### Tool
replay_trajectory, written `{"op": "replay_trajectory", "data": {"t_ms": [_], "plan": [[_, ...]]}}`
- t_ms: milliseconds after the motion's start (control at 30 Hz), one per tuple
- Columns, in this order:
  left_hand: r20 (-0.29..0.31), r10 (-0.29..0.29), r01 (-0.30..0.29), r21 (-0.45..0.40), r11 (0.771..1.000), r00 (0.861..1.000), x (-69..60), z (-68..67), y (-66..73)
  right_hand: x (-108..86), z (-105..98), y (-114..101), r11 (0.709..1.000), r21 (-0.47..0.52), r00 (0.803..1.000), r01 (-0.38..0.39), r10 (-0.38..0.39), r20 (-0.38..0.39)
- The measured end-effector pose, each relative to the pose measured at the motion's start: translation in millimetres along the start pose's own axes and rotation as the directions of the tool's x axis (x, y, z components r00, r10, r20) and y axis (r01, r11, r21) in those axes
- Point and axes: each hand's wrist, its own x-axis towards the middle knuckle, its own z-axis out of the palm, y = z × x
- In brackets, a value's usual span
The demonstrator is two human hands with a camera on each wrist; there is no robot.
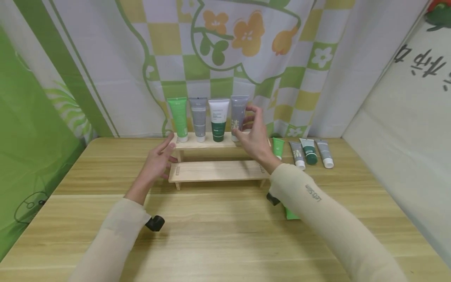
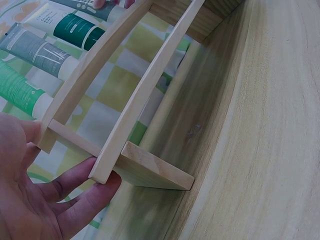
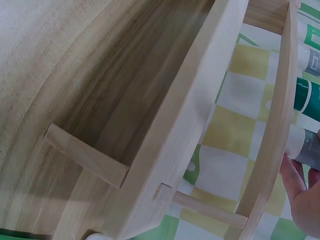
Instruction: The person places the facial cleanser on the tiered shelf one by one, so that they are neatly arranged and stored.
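Observation:
A two-tier wooden rack (image 1: 218, 171) stands on the table. On its upper tier stand a green tube (image 1: 179, 117), a grey tube (image 1: 199, 117), a white-and-dark-green tube (image 1: 219, 117) and a second grey tube (image 1: 238, 111) with gold characters, all caps down. My right hand (image 1: 256, 135) pinches this last tube between thumb and fingers, at the row's right end. At the rack's left end, my left hand (image 1: 157, 158) holds the boards' ends. The left wrist view shows its thumb by the upper board and its fingertips around the lower board (image 2: 145, 100).
Right of the rack, several tubes lie on the table: a small green one (image 1: 278, 147), a grey one with gold characters (image 1: 296, 153), a white-and-green one (image 1: 309, 151) and another grey one (image 1: 324, 152). A green item (image 1: 291, 213) shows partly under my right forearm. Patterned curtain hangs behind.

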Motion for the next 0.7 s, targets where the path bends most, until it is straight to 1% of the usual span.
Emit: {"op": "replay_trajectory", "data": {"t_ms": [333, 700], "plan": [[0.002, 0.011, -0.011, 0.027, 1.0, 1.0, -0.9, 0.2, 2.4, -1.6, 0.5, 0.9, 1.0, 0.015, 1.0, 0.003, -0.003, -0.01], [0.008, 0.011, -0.012, 0.053, 0.999, 1.0, 2.3, 0.6, 2.2, -2.7, 1.6, 5.8, 0.999, 0.025, 1.0, 0.021, -0.021, -0.015]]}}
